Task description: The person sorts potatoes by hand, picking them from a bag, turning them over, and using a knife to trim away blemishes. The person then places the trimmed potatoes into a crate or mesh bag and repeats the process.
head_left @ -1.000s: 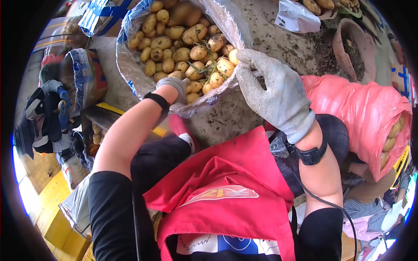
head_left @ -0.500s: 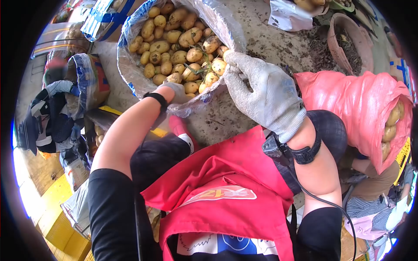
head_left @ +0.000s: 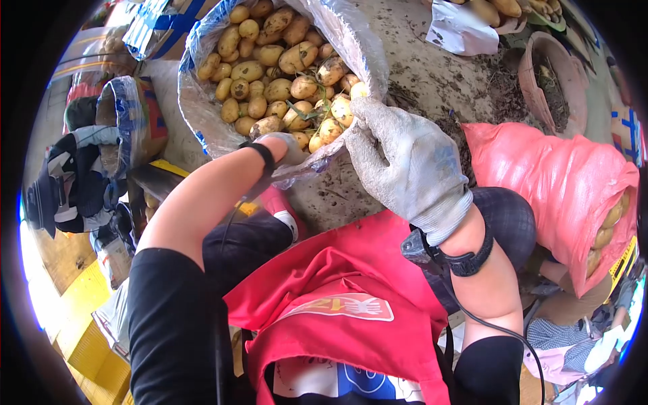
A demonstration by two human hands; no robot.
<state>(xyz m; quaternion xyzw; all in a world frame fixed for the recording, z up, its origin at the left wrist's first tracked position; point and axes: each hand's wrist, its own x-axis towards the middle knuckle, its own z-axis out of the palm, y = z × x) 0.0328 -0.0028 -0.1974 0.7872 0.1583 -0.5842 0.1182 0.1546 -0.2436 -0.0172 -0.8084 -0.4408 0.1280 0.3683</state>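
Hands nearer each other at the potato container; potato pile unchanged

Far left: co-worker (head_left: 71, 165) bent toward an open carton (head_left: 154, 118); a second ago a blue glove held a potato outside it, now no potato visible there.

Left hand (head_left: 291, 148), grey glove: at the near rim of the lined container (head_left: 191, 111), in front of the potatoes. It has slid a little to the right along the rim. Fingers hidden behind hand and plastic, so can't tell whether they grip or just rest.

Potatoes (head_left: 303, 86): all inside the container, some soil-smeared, green stems on top at the right side. Same layout as both earlier frames; nothing seen added or taken out.

Right hand (head_left: 413, 169), grey glove: thumb and forefinger curled together, seemingly pinching the edge of the plastic liner (head_left: 356, 40) at the near-right rim, just beside a potato. It sat farther along the rim a second ago, now closer to the wearer. Judgement: the work right now is on the rim and liner, not on the potatoes.

Right: pinkish tub (head_left: 531, 88) with dark dirt inside; pink sack (head_left: 550, 182) lying below it, potatoes showing at its open end. Both sit lower in view than half a second ago, probably head movement.
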